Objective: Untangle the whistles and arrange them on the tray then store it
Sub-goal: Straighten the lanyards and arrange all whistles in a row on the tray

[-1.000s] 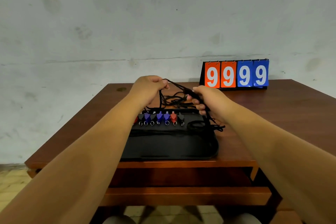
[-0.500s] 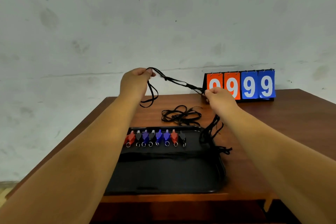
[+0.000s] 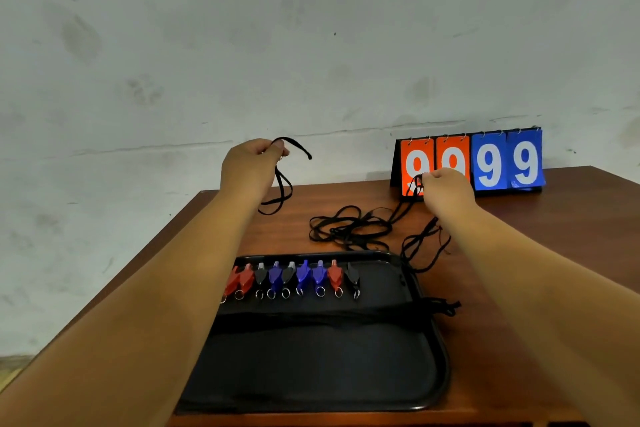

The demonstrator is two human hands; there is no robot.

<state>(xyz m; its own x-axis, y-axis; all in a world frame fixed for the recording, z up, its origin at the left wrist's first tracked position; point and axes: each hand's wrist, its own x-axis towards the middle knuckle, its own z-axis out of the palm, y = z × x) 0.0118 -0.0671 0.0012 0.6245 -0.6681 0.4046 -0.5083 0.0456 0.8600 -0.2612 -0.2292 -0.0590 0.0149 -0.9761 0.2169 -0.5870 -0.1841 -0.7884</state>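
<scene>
Left hand (image 3: 254,166) fingers curled, pinching a black lanyard loop (image 3: 284,189) up off the table (image 3: 519,253). Right hand (image 3: 446,191) pinches a cord bundle (image 3: 416,185) in front of the scoreboard (image 3: 505,163). Loose tangle (image 3: 349,229) lies just behind the tray (image 3: 440,340); whistles (image 3: 294,277) sit in a row along its far edge.
</scene>
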